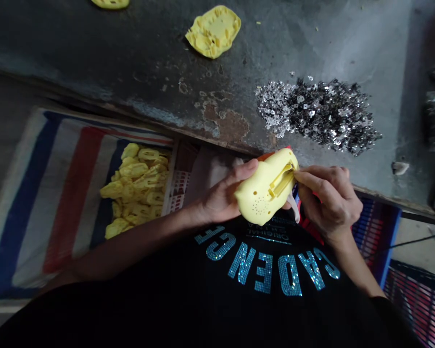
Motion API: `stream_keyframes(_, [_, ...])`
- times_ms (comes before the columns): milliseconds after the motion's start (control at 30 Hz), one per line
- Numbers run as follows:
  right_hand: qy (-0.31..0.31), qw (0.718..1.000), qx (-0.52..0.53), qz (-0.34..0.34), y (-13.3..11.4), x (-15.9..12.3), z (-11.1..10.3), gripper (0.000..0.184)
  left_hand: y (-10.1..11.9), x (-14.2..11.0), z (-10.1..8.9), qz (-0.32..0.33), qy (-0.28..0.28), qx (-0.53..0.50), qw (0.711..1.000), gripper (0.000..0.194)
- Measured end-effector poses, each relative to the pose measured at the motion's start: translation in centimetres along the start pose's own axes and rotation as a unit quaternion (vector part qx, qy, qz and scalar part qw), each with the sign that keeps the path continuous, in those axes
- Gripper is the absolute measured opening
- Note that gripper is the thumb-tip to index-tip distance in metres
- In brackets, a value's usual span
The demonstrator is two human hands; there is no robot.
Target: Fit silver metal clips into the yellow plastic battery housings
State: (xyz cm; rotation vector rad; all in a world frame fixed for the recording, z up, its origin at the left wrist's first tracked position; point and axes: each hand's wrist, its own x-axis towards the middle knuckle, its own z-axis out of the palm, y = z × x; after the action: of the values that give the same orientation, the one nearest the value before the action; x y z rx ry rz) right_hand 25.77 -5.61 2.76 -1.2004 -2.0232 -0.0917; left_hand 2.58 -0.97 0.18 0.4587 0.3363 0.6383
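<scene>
A yellow plastic toy shell with an open battery slot and a cluster of small speaker holes is gripped in my left hand, thumb on top. My right hand has its fingers pinched together at the upper right end of the slot. Whatever sits between those fingertips is too small to make out. Part of a pale, strap-like piece shows below the shell. Just beyond my hands, a heap of small shiny metal plates lies on the worn grey table.
Another yellow shell half lies inside-up farther back, and part of one more shows at the top edge. Left and below, yellow shells are piled beside a striped sheet. A blue crate and a red crate stand at right.
</scene>
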Motion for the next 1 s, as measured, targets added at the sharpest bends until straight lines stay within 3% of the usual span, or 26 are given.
stream_keyframes(100, [-0.004,0.997,0.062,0.056,0.0,0.3,-0.3,0.036,0.0,-0.1,0.2,-0.008,-0.001,0.011,1.0,0.091])
stream_keyframes(233, [-0.033,0.975,0.163,0.146,1.0,1.0,-1.0,0.02,-0.1,-0.3,0.7,0.005,0.028,0.008,1.0,0.099])
stream_keyframes(367, [-0.126,0.921,0.29,0.229,2.5,1.9,-1.1,0.03,0.0,-0.4,0.9,0.011,0.019,0.028,0.999,0.103])
stream_keyframes(467, [-0.168,0.884,0.359,0.248,3.1,2.9,-1.1,0.034,0.1,-0.4,0.8,0.017,0.014,0.039,0.999,0.099])
stream_keyframes(533, [-0.188,0.873,0.372,0.251,3.2,3.7,-1.2,0.037,0.1,-0.4,0.7,0.023,0.021,0.037,0.999,0.103])
stream_keyframes(667, [-0.195,0.881,0.35,0.251,2.7,4.7,-1.5,0.043,0.4,-0.4,0.3,0.01,0.02,0.031,0.999,0.113])
stream_keyframes(800, [-0.18,0.887,0.344,0.249,2.5,4.6,-1.4,0.04,0.6,-0.3,-0.1,-0.002,-0.004,0.056,0.998,0.111])
stream_keyframes(1000, [-0.164,0.887,0.356,0.242,3.2,4.4,-1.1,0.038,0.0,-0.4,0.1,0.044,0.048,0.095,0.993,0.1])
